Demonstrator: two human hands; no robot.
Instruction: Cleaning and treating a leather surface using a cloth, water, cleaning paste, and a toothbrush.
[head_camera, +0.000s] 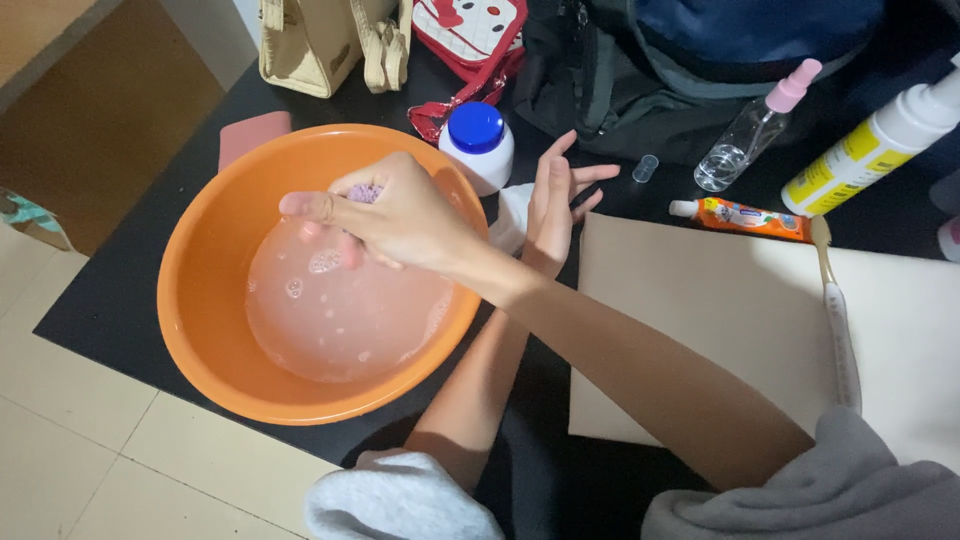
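Squeezing purple sponge (364, 192) in right hand (400, 215) over orange basin (200, 330).

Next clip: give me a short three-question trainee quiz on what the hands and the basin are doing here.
1. True or false: the right hand is closed on a small purple object above the water in the orange basin.
2. What is the left hand doing?
A. gripping the toothbrush
B. resting open beside the basin's rim, fingers spread
C. pressing the spray bottle
3. Fill in: the white jar behind the basin has a ____ lid.

Key
1. True; the fist is over the soapy water.
2. B; the toothbrush and spray bottle lie untouched.
3. Blue.
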